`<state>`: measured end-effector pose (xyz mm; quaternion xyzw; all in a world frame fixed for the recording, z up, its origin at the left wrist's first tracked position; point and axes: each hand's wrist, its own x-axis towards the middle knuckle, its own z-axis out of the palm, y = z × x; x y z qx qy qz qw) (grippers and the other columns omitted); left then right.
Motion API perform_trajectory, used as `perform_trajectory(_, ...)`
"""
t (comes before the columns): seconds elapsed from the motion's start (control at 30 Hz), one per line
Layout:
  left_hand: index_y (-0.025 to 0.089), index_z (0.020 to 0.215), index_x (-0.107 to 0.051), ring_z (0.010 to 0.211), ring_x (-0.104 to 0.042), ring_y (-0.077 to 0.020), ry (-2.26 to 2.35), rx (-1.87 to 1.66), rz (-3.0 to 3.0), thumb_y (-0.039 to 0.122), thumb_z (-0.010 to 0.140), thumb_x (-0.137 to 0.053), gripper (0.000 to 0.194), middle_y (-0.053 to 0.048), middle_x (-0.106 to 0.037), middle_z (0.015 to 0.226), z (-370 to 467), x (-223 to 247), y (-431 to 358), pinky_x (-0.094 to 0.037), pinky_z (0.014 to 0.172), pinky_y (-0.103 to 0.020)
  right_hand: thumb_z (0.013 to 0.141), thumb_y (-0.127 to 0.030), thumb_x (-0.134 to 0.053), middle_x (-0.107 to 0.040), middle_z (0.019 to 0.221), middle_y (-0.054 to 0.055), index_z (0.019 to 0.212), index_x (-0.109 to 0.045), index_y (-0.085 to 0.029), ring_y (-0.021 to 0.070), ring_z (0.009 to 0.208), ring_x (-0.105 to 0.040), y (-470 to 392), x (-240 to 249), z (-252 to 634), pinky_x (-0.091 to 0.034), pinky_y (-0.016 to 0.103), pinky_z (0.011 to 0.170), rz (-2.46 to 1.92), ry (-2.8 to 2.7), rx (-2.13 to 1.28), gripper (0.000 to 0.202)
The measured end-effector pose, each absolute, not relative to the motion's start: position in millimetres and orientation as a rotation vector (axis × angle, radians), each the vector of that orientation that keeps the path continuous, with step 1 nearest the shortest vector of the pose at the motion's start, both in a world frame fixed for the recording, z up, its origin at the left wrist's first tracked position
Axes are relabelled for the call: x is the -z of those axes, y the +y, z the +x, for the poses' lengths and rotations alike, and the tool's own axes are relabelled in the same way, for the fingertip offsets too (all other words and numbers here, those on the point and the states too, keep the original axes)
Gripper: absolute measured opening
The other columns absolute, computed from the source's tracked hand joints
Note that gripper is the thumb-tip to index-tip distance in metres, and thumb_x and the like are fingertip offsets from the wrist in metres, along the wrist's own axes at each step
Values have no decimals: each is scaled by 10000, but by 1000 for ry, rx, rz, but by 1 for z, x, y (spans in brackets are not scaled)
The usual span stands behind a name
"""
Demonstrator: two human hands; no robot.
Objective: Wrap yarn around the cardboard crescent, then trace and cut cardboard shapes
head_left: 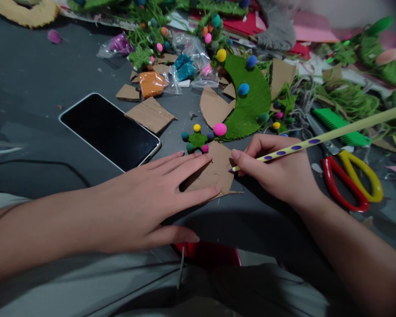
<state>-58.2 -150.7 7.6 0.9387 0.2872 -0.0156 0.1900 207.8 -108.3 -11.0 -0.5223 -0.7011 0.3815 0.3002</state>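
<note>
My left hand (pixel 158 189) lies spread over a small piece of brown cardboard (pixel 219 160), its fingers pressing it flat on the dark table. Faint drawn lines show on the card. My right hand (pixel 273 165) grips a pale yellow pencil (pixel 285 150) with purple spots, its dark tip at the card's right edge. Just beyond the fingertips sits a small green yarn star (pixel 198 140) edged with coloured balls. Behind it is a green yarn-wrapped crescent (pixel 255 97) with blue, yellow and pink balls.
A phone (pixel 108 132) with a dark screen lies at left. Scissors (pixel 346 176) with red and yellow handles and a green comb (pixel 341 126) lie at right. Cardboard scraps (pixel 151 114), an orange packet (pixel 152 84) and green yarn (pixel 356 103) clutter the far side.
</note>
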Motion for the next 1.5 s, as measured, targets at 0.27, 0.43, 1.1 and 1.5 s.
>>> perform_trajectory(0.27,351,1583,-424,1550,-321,-453,810,39,2608,616,968,-562,684,-121,-181,1754,-58,-7,-152,-384,1205,-628,807,-202,-816,-687,571,-10,595,-595,-229,146,518,-623,-108,11,208,-443,277,481,-1386,-1874,-1008,308)
perform_trajectory(0.43,362,1592,-399,1562,-304,-436,818,1,2624,604,976,-557,680,-114,-185,1754,-58,-5,-151,-366,1219,-625,833,-218,-808,-704,588,3,605,-610,-230,157,531,-649,-111,9,206,-472,279,489,-1358,-1843,-1019,302)
perform_trajectory(1.1,348,1570,-434,1541,-347,-438,813,-15,2598,589,975,-568,656,-128,-220,1742,-56,-8,-152,-372,1214,-628,811,-209,-815,-699,585,-9,604,-621,-228,136,517,-616,-113,10,201,-443,265,467,-1382,-1867,-1026,284)
perform_trajectory(1.5,334,1574,-429,1542,-342,-442,797,3,2627,591,995,-525,641,-157,-227,1734,-56,-8,-151,-379,1207,-626,814,-252,-830,-703,587,-3,611,-621,-233,150,519,-633,-112,10,202,-464,271,469,-1373,-1838,-1047,293)
